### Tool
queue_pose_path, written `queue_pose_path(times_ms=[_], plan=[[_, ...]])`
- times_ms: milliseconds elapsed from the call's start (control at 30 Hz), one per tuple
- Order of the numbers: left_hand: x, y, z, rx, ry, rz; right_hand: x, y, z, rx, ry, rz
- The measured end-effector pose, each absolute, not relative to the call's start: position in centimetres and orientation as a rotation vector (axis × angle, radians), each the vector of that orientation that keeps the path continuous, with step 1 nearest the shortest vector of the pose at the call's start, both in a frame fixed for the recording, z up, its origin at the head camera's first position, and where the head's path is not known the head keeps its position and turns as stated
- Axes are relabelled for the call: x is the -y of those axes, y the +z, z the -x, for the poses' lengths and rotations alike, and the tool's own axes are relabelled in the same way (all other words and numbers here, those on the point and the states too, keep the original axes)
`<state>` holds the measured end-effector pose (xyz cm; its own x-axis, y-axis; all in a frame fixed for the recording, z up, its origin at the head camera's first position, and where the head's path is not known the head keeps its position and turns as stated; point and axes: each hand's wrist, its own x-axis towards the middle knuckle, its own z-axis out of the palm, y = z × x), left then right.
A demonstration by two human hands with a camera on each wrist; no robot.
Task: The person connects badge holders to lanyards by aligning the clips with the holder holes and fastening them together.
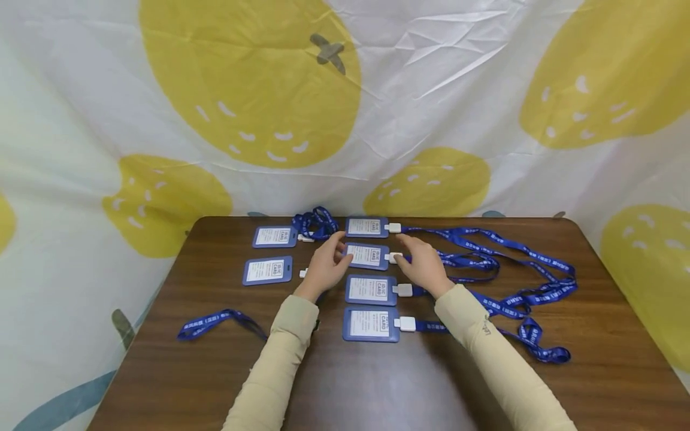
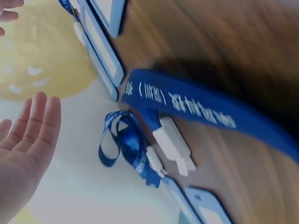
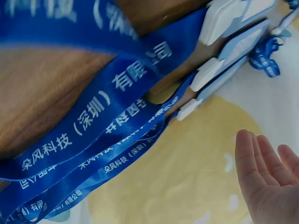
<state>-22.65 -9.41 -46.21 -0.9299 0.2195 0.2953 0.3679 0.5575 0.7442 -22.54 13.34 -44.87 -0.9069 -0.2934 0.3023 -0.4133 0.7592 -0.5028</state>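
My left hand point(image 1: 325, 267) is held over the table with its fingers straight in the left wrist view and nothing in it. Opposite it, my right hand point(image 1: 426, 264) also hovers with extended fingers and holds nothing. Between and below them runs a column of several blue badge holders, among them one point(image 1: 366, 256) nearest both hands. Each carries a white clip point(image 1: 406, 324) and a blue lanyard point(image 3: 70, 135) stretching right. Beside my left hand lies a loose lanyard point(image 2: 187, 105) with a white clip point(image 2: 173, 142), partly hidden by that arm in the head view.
At the left, one badge holder point(image 1: 275, 236) lies by a bunched lanyard point(image 1: 315, 223), and another holder point(image 1: 267, 270) lies below it, apart from the nearby clip. A fruit-patterned cloth point(image 1: 431, 120) hangs behind the brown table point(image 1: 345, 389).
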Motion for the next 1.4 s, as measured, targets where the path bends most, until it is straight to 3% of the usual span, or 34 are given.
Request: queue_pose_path(times_ms=[633, 1000, 1400], plan=[[12.1, -44.9, 16.5, 2.731, -1.040, 0.808, -14.6, -45.0, 16.2, 2.711, 0.961, -0.603], [14.1, -45.7, 13.2, 2.696, -0.937, 0.781, -15.0, -45.4, 14.1, 2.602, 1.021, -0.652], [16.5, -46.3, 12.4, 2.661, -0.940, 0.630, -14.7, -46.2, 13.3, 2.584, 1.046, -0.645]])
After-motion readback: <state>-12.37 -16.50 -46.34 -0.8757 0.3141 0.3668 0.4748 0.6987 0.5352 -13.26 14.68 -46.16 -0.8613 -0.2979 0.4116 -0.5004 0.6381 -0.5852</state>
